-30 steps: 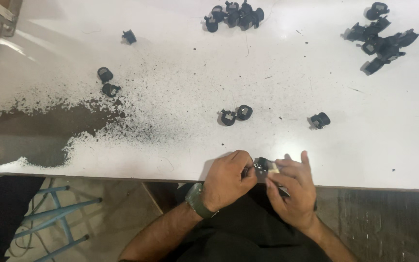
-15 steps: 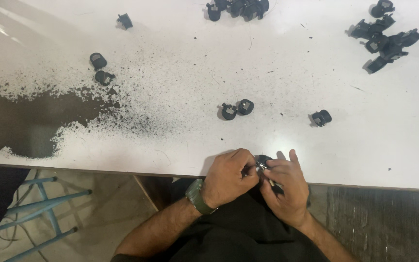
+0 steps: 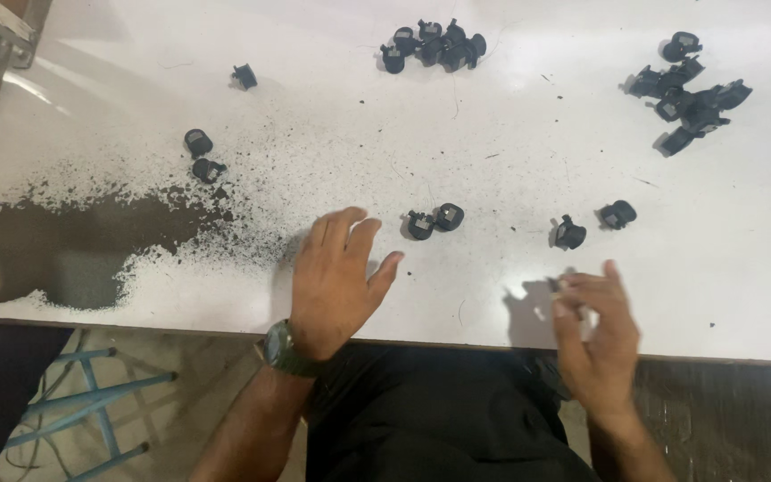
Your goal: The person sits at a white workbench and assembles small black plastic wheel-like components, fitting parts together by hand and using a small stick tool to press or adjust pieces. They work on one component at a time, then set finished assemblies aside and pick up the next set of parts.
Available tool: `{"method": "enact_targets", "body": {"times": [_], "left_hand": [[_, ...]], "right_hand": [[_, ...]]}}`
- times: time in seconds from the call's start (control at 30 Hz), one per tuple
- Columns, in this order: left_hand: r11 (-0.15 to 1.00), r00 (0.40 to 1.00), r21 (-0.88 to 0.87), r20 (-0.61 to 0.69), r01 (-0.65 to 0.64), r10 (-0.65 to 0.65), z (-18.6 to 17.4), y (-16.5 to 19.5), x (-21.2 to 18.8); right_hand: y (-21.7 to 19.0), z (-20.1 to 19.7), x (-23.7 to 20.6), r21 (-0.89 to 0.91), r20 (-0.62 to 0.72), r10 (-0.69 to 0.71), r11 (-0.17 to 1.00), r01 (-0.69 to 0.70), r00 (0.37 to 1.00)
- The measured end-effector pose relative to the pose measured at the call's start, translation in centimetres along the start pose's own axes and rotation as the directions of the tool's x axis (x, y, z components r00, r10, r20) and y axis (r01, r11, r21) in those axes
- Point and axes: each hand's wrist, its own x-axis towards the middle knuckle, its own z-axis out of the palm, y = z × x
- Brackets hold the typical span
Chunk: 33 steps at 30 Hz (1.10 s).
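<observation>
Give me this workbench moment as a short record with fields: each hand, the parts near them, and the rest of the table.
left hand: left hand open, fingers spread, flat on the white table
right hand: right hand raised over the near edge, pinching a small dark piece at its fingertips
nearest parts: pair of black plastic parts just right of the left hand; two single parts beyond the right hand
piles: far cluster; right-hand pile
surface: dark powder patch at left

Both forearms are bare, with no sleeves reaching into view. The left hand (image 3: pixel 339 277) has a dark wristwatch (image 3: pixel 286 350) with a round, greenish-black case and a matching band strapped snugly at the wrist. The right hand (image 3: pixel 598 335) wears no ring or band. Below the arms, the lap is covered in plain black cloth (image 3: pixel 439 419).
</observation>
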Motion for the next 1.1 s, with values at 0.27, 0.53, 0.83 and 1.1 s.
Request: {"method": "enact_targets", "body": {"times": [0.27, 0.53, 0.83, 1.1], "left_hand": [[0.989, 0.951, 0.129, 0.309, -0.069, 0.026, 4.2, 3.3, 7.8], [0.952, 0.908, -0.008, 0.299, -0.307, 0.295, 5.8, 5.0, 3.1], [0.914, 0.920, -0.150, 0.049, -0.378, 0.389, 5.5, 6.0, -2.8], [0.914, 0.936, -0.201, -0.076, -0.353, 0.345, 5.2, 5.8, -4.3]], "right_hand": [[-2.5, 1.7, 0.8, -0.035, 0.226, 0.095, 0.995, -0.089, 0.969], [-2.9, 1.9, 1.1, -0.170, 0.151, 0.079, 0.984, -0.053, 0.985], [-3.4, 2.3, 1.5, -0.297, 0.381, 0.004, 0.947, 0.118, 0.924], [-4.1, 3.4, 0.3, -0.353, 0.274, 0.050, 0.934, 0.052, 0.960]]}}
